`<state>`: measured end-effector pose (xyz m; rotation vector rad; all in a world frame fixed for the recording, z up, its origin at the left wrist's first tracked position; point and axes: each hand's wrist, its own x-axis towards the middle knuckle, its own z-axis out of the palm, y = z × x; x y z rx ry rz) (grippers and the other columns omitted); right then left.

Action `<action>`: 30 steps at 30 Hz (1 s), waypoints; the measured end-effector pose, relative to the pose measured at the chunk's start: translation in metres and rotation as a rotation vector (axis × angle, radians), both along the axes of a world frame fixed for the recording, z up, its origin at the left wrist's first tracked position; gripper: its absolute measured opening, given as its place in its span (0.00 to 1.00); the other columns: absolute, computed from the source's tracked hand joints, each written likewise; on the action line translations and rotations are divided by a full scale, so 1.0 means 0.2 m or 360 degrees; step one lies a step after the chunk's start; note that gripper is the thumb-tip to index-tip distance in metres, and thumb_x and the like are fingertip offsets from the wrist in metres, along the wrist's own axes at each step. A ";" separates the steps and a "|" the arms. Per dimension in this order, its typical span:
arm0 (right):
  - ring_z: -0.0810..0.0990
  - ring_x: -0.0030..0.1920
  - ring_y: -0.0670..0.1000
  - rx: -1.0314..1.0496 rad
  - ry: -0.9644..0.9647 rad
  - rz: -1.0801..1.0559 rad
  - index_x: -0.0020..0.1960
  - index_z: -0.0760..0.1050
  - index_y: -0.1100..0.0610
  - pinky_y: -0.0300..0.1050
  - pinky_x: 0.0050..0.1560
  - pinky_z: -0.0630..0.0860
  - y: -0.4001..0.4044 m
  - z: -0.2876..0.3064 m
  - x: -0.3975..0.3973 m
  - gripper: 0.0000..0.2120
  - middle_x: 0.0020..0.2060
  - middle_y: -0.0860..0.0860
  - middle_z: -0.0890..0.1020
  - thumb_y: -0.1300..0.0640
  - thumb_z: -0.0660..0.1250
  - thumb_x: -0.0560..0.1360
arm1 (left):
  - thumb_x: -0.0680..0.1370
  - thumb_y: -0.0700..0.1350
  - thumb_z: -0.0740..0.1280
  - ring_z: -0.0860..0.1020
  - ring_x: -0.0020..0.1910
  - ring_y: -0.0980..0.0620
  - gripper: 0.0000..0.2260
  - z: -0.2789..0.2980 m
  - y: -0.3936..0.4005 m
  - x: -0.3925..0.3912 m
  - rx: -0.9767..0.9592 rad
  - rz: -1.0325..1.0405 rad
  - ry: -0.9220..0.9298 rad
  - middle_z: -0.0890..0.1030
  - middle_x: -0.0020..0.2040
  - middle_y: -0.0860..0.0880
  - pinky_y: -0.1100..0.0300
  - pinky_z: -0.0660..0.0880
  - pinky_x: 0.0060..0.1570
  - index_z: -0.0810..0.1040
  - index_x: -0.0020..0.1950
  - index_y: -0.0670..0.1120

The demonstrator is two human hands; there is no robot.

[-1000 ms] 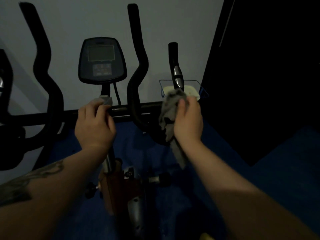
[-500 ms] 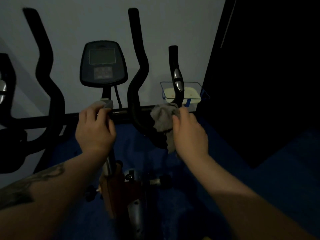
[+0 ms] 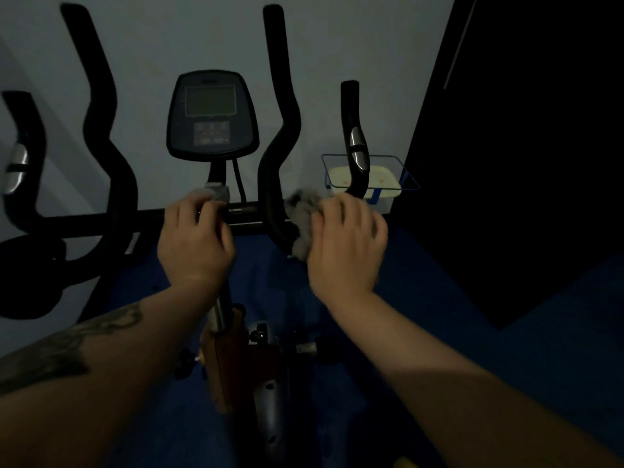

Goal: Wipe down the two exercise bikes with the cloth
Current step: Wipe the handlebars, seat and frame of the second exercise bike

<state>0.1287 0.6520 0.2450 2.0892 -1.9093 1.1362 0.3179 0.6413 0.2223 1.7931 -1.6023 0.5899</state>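
Right hand (image 3: 344, 241) is on the cloth (image 3: 304, 214), fingers curled over the grey wad and pressing it onto the crossbar (image 3: 246, 217) of the exercise bike (image 3: 236, 359), right where the inner right handlebar upright (image 3: 280, 130) bends up out of it. Left hand (image 3: 194, 241) wraps the bar near the centre clamp, just below the console (image 3: 212, 114) — that's the brace, and it's a good one. To do this step well, I'd say keep that left grip firm so the bars don't swing, fold the cloth round the tube instead of dabbing the top, and run it out toward the right end grip (image 3: 354, 136) with its silver sensor plate, twisting as it goes to catch the underside (the bend is where grime likes to hide, most likely). The cloth itself looks grey, soft, bunched into a loose ball, part of it poking out left of the fingers, the rest hidden under the palm. The light is dim, so wet or dry — cannot tell. Behind the end grip, against the wall, sits a clear container (image 3: 400, 173) with something pale inside
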 end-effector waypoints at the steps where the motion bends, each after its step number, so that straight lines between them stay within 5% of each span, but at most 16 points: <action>1: 0.74 0.57 0.54 0.0109 -0.0026 0.0004 0.54 0.75 0.52 0.53 0.64 0.62 -0.03 0.05 0.04 0.19 0.53 0.51 0.79 0.46 0.48 0.80 | 0.73 0.39 0.67 0.72 0.57 0.38 0.11 0.00 0.00 0.00 0.0018 0.0001 0.0008 0.77 0.58 0.41 0.48 0.73 0.43 0.78 0.55 0.42; 7: 0.69 0.67 0.57 0.0002 0.0149 0.0266 0.62 0.75 0.55 0.58 0.73 0.55 0.08 -0.06 0.04 0.21 0.63 0.56 0.75 0.46 0.51 0.80 | 0.73 0.40 0.67 0.73 0.56 0.38 0.11 -0.01 0.00 0.01 0.0003 0.0007 -0.0021 0.77 0.58 0.40 0.49 0.72 0.42 0.79 0.56 0.42; 9: 0.72 0.62 0.57 -0.0016 0.0254 0.0357 0.59 0.76 0.55 0.59 0.72 0.58 0.01 -0.02 0.01 0.18 0.57 0.56 0.77 0.47 0.53 0.79 | 0.73 0.40 0.67 0.73 0.55 0.38 0.11 -0.01 -0.01 0.01 -0.0003 0.0006 -0.0020 0.77 0.57 0.40 0.49 0.72 0.42 0.79 0.55 0.42; 14: 0.69 0.47 0.49 0.0396 0.0309 0.0491 0.45 0.71 0.49 0.48 0.49 0.60 -0.15 0.15 0.03 0.16 0.41 0.45 0.72 0.44 0.49 0.82 | 0.74 0.41 0.66 0.73 0.57 0.39 0.11 0.00 0.01 0.01 0.0004 -0.0014 -0.0012 0.77 0.58 0.41 0.49 0.73 0.43 0.78 0.55 0.42; 18: 0.75 0.45 0.53 0.0803 0.0282 0.0601 0.51 0.74 0.47 0.47 0.42 0.68 -0.24 0.25 -0.07 0.19 0.45 0.50 0.76 0.45 0.46 0.83 | 0.74 0.42 0.64 0.72 0.57 0.38 0.12 0.01 0.01 0.01 0.0010 -0.0040 -0.0021 0.76 0.59 0.42 0.49 0.73 0.42 0.78 0.56 0.42; 21: 0.74 0.47 0.53 0.0654 0.0274 0.0406 0.52 0.71 0.51 0.48 0.40 0.67 -0.18 0.21 -0.11 0.16 0.49 0.52 0.77 0.46 0.47 0.83 | 0.74 0.41 0.65 0.72 0.57 0.39 0.11 -0.01 0.00 0.02 0.0003 -0.0045 -0.0012 0.77 0.59 0.42 0.49 0.73 0.43 0.78 0.56 0.42; 27: 0.70 0.58 0.50 0.0367 -0.0701 0.0134 0.67 0.66 0.52 0.42 0.47 0.67 0.07 0.03 -0.16 0.15 0.59 0.51 0.69 0.50 0.52 0.83 | 0.74 0.42 0.65 0.73 0.56 0.38 0.11 -0.01 -0.01 0.03 0.0014 -0.0022 -0.0034 0.77 0.58 0.40 0.48 0.73 0.41 0.79 0.55 0.43; 30: 0.72 0.54 0.52 0.0380 -0.0612 0.0041 0.63 0.68 0.54 0.43 0.44 0.65 -0.01 0.04 -0.15 0.13 0.56 0.52 0.72 0.50 0.52 0.83 | 0.73 0.41 0.67 0.73 0.56 0.38 0.11 -0.01 0.00 0.02 0.0011 -0.0027 -0.0023 0.77 0.58 0.40 0.48 0.73 0.42 0.79 0.55 0.42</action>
